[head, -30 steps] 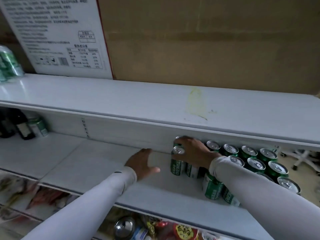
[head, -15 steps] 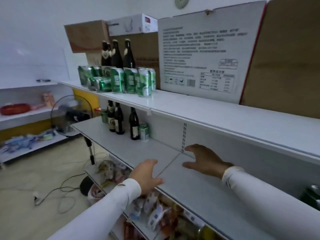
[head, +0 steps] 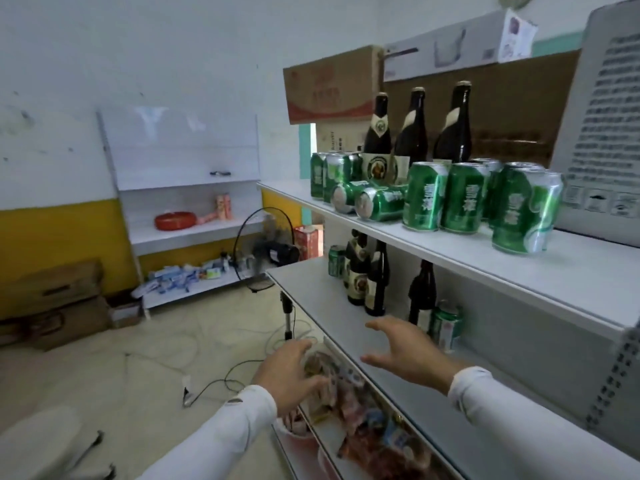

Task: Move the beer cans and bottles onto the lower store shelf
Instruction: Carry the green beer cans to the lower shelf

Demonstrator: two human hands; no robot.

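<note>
left hand [head: 289, 372] empty | right hand [head: 408, 351] empty | green cans [head: 450, 199]: white characters, unreadable

Snack packets [head: 363, 410] under lower shelf [head: 346, 306] blurred; printed board [head: 602, 133] cut off at right edge

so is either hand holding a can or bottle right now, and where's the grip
Nothing is held. The left hand and right hand are both open and empty.
</note>
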